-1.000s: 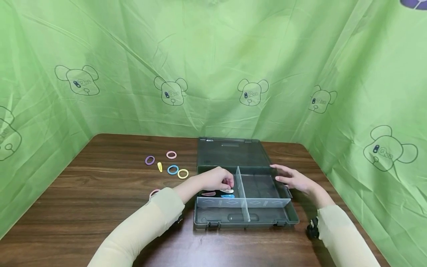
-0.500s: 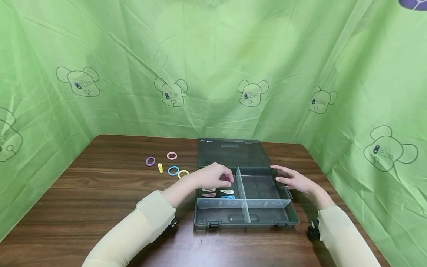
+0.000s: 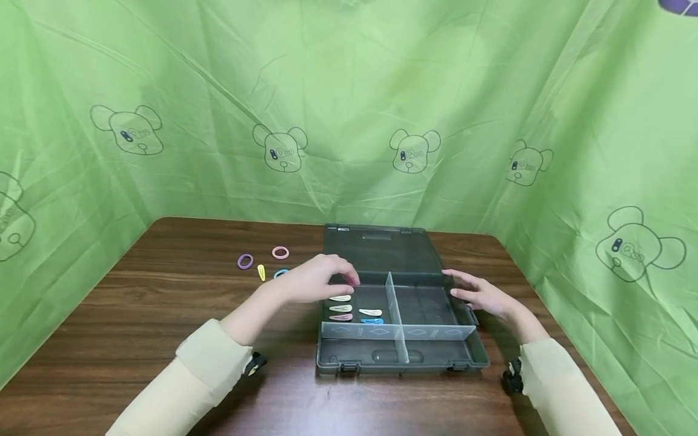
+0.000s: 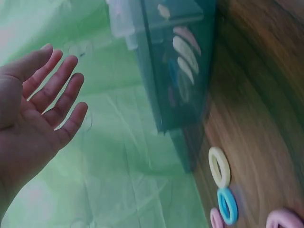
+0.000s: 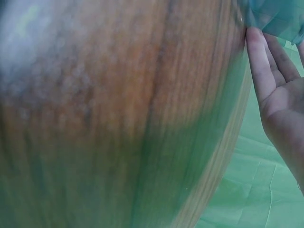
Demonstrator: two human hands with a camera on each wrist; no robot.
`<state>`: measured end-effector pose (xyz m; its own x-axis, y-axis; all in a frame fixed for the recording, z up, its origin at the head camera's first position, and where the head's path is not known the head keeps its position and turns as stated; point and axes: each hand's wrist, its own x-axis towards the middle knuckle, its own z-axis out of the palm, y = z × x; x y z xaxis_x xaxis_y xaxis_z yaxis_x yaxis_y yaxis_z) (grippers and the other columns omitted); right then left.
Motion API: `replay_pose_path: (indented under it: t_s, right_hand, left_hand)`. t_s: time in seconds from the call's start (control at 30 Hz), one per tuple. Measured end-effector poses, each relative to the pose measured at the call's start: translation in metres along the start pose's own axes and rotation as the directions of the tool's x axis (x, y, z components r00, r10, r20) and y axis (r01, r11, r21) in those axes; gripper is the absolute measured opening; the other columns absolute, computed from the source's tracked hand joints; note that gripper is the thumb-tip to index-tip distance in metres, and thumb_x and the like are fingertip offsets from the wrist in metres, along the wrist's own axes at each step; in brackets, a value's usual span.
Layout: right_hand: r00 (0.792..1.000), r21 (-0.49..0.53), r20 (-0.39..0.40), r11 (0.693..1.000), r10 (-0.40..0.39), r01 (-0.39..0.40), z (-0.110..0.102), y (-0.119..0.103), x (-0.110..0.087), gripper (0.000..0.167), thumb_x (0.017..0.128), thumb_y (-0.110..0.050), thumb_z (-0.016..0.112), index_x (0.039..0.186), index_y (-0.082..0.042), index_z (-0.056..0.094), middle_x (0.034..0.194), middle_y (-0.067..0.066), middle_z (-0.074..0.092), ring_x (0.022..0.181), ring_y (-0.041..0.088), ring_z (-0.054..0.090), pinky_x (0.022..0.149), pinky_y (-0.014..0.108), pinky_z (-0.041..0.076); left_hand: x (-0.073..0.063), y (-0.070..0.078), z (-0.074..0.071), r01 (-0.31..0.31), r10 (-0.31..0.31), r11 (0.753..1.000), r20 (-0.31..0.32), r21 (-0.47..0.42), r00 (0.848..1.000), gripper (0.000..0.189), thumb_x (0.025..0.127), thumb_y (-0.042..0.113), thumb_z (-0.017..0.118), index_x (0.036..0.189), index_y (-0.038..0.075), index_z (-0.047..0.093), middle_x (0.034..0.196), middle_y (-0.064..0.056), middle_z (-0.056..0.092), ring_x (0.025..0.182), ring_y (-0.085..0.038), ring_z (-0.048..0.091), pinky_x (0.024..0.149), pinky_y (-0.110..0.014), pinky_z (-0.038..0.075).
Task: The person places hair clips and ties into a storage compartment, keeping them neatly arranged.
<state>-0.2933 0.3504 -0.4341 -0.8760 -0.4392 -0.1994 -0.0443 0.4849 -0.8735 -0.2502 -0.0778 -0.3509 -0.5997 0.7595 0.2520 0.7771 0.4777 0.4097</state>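
My left hand, fingers loosely bent and holding nothing, hovers over the left edge of an open grey storage box. Below it, the box's back-left compartment holds several snap hair clips: pale ones, a pink clip and a blue clip. In the left wrist view that hand shows an empty palm. My right hand rests its fingertips against the box's right side; the right wrist view has the same hand with straight fingers at the box's edge.
Left of the box lie a purple hair tie, a pink hair tie, a yellow clip and a blue hair tie. A yellow hair tie is hidden in the head view. The lid lies folded back. Green curtain surrounds the table.
My left hand has let go of a pale hair clip in the back-left compartment, risen and moved left, uncovering more clips. The right hand has stayed at the box's side.
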Motion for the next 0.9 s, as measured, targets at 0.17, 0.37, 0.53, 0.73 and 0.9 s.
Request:
replay_pose_path:
  t_s: [0.17,0.37,0.53,0.73,0.9]
  right_hand:
    - [1.0,-0.002,-0.001,1.0,-0.003,0.003,0.0,0.0,0.001,0.057,0.095,-0.025,0.055,0.147,-0.023,0.031,0.148,0.021,0.029,0.104,0.019,0.055,0.079,0.034,0.049]
    - [1.0,0.003,0.0,1.0,0.001,-0.001,0.0,0.0,0.0,0.057,0.095,-0.026,0.056,0.147,-0.023,0.031,0.146,0.022,0.03,0.1,0.017,0.055,0.078,0.034,0.049]
    - [1.0,-0.003,-0.003,1.0,0.003,-0.003,-0.001,-0.001,-0.001,0.057,0.095,-0.027,0.055,0.147,-0.024,0.031,0.147,0.022,0.03,0.103,0.019,0.054,0.078,0.034,0.049]
    - [1.0,-0.004,0.0,1.0,-0.008,0.008,-0.001,0.001,0.001,0.058,0.095,-0.027,0.056,0.147,-0.023,0.032,0.146,0.02,0.032,0.097,0.016,0.054,0.075,0.032,0.049]
    - [1.0,-0.025,-0.01,1.0,-0.006,0.006,0.0,0.004,0.002,0.057,0.095,-0.03,0.056,0.146,-0.025,0.033,0.148,0.021,0.029,0.103,0.019,0.05,0.078,0.033,0.047]
  left_hand:
    - [-0.022,-0.011,-0.014,0.043,-0.043,0.999,-0.069,0.001,0.997,0.015,0.089,0.023,0.064,0.103,0.019,0.068,0.101,0.009,0.065,0.1,-0.009,0.057,0.091,-0.032,0.043]
    - [-0.044,-0.029,-0.028,0.094,-0.099,0.995,-0.164,-0.036,0.982,0.015,0.087,0.02,0.067,0.102,0.022,0.068,0.102,0.011,0.066,0.102,-0.011,0.057,0.09,-0.035,0.043]
    - [-0.059,-0.044,-0.039,0.143,-0.167,0.983,-0.228,-0.117,0.959,0.017,0.087,0.019,0.068,0.103,0.02,0.068,0.104,0.008,0.066,0.103,-0.015,0.059,0.089,-0.038,0.049]
    - [-0.077,-0.066,-0.045,0.198,-0.203,0.979,-0.29,-0.049,0.935,0.016,0.086,0.018,0.068,0.101,0.022,0.068,0.098,0.004,0.067,0.089,-0.011,0.058,0.079,-0.03,0.047]
    - [-0.089,-0.088,-0.044,0.238,-0.236,0.971,-0.297,-0.031,0.925,0.017,0.084,0.017,0.071,0.1,0.022,0.069,0.098,0.006,0.069,0.096,-0.011,0.057,0.083,-0.037,0.045]
